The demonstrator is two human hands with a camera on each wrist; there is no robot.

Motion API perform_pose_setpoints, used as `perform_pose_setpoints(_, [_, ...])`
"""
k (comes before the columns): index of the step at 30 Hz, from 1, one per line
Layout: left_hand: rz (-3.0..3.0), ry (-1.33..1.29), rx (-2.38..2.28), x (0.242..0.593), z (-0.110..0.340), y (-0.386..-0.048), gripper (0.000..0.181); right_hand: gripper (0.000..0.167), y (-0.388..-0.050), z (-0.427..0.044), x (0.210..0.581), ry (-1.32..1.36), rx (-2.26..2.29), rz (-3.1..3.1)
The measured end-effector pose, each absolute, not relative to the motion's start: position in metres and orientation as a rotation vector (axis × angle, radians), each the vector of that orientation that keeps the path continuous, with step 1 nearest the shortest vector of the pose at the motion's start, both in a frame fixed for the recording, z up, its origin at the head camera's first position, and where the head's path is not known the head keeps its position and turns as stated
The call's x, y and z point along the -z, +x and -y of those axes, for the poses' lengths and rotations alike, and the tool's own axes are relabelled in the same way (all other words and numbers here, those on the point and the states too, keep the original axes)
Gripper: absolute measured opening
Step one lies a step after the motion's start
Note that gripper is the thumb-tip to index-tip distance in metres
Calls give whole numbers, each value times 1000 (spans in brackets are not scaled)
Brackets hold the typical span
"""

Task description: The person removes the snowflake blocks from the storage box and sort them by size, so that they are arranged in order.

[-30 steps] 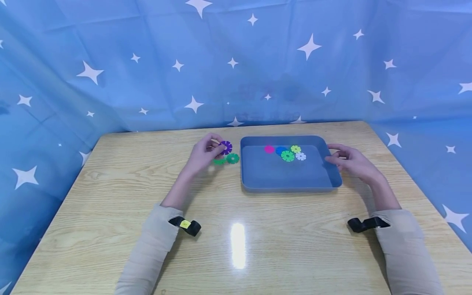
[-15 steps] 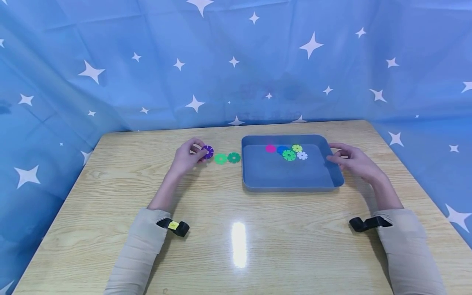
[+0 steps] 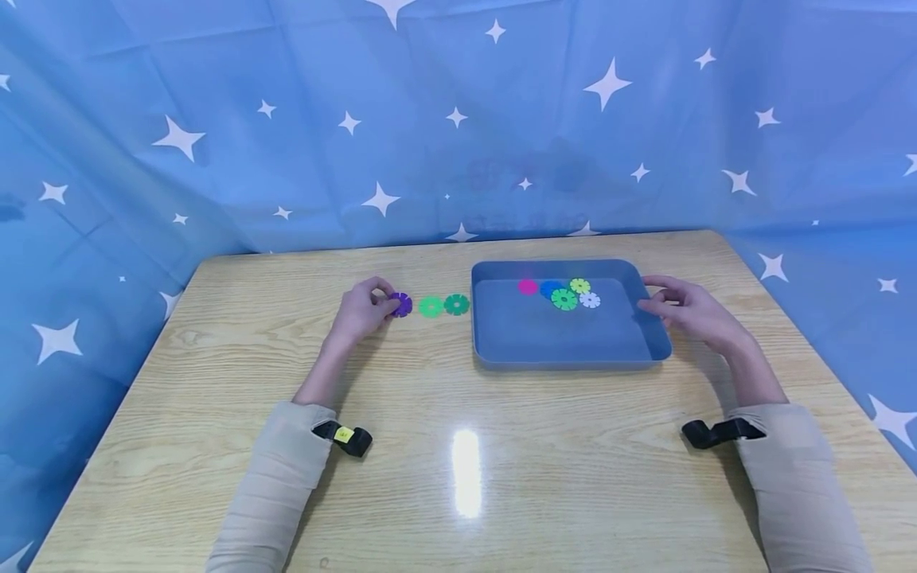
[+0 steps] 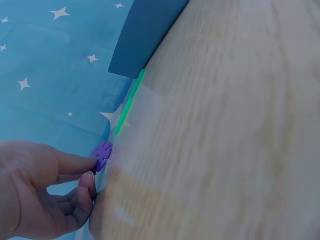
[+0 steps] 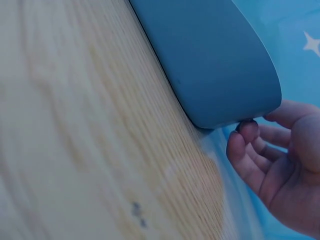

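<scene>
My left hand (image 3: 360, 313) pinches a purple notched plastic disc (image 3: 403, 305) between thumb and fingers. In the left wrist view, that purple disc (image 4: 103, 154) is tilted, low against the wooden surface. Just right of it, a light green disc (image 3: 431, 307) and a darker green disc (image 3: 456, 304) lie in a row on the table. Beside them stands a shallow blue-grey tray (image 3: 559, 342). My right hand (image 3: 693, 312) grips the tray's right wall, thumb over the rim and fingers outside; the right wrist view has the fingertips touching the tray wall (image 5: 225, 70).
Inside the tray lie a pink disc (image 3: 528, 286), a blue disc (image 3: 549, 289), a green disc (image 3: 564, 299) partly over the blue one, a yellow disc (image 3: 579, 285) and a white disc (image 3: 591, 300). Behind the wooden table (image 3: 537, 446) hangs a blue star-patterned curtain (image 3: 286, 159).
My left hand has moved left with the purple disc, then lowered it to the left of the two green discs, which came into full view. My right hand keeps its hold on the tray.
</scene>
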State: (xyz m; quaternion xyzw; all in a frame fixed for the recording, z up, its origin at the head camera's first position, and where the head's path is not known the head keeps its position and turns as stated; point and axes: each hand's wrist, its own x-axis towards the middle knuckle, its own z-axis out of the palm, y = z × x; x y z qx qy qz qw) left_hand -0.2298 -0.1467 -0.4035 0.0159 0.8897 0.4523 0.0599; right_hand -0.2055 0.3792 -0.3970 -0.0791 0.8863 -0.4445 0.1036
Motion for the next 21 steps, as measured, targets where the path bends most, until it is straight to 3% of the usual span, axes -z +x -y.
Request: perform_pose_setpoints(21, [-2811,6,-1227,407,138,-229,22,62,-207,-379,397,-193,1304,-2618])
